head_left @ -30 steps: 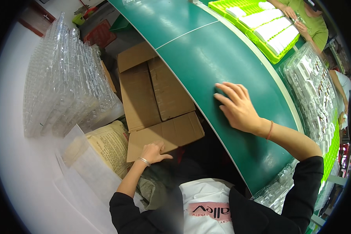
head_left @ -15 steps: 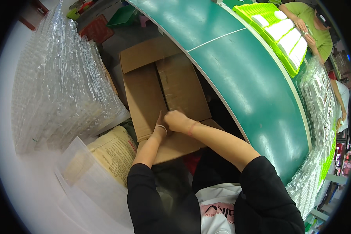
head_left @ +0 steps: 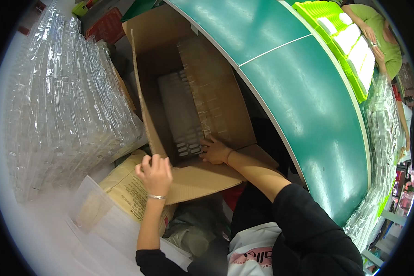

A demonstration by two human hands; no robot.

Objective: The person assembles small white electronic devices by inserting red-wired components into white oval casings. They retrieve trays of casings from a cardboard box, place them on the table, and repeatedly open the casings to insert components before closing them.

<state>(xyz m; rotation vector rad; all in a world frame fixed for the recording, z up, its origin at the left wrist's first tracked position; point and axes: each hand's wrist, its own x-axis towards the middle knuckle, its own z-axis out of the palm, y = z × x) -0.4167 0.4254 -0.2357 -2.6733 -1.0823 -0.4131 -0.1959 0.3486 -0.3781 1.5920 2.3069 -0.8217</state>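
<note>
A large cardboard box stands in front of me with its top open. Deep inside lie translucent sheets or trays with rows of oval shapes. My right hand rests with fingers spread on the lower end of the right inner flap, holding nothing. At the near left corner of the box is my left hand, its fingers curled beside the left flap's edge. Whether those fingers grip the cardboard is hidden. The near flap leans out toward me.
Tall stacks of clear plastic trays stand at left. A printed yellow sack lies near my left forearm. A green worktable curves along the right, with a lime tray of white pieces beyond, where a person in green works.
The top flaps have come apart, showing the inside of the box. My left hand has moved left and nearer; my right hand has opened and lies on the right flap.
</note>
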